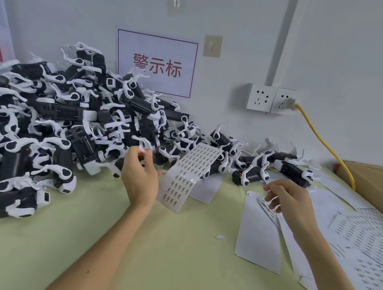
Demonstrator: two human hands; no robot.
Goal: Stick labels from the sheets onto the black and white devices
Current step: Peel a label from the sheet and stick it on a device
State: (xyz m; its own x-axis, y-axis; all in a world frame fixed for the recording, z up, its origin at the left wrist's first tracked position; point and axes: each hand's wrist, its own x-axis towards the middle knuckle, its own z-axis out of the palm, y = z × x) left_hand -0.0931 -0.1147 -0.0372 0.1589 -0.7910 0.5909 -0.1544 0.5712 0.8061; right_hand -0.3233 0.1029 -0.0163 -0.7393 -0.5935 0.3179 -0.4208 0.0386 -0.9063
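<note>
A big heap of black and white devices (53, 114) covers the left and back of the green table (150, 247). More devices (295, 171) lie in a row along the wall. A curled label sheet (192, 166) leans on the devices at centre. My left hand (140, 177) is raised at the heap's edge, just left of that sheet. Its thumb and fingertips pinch a small white bit that looks like a label (144, 150). My right hand (291, 201) hovers over white sheets (259, 236), fingers loosely curled, holding nothing I can see.
More label sheets (370, 239) spread across the right side of the table. A cardboard box (377, 182) stands at the far right. A yellow cable (324, 143) runs from the wall sockets (271, 101) down behind the box. A red-bordered sign (155, 64) hangs on the wall.
</note>
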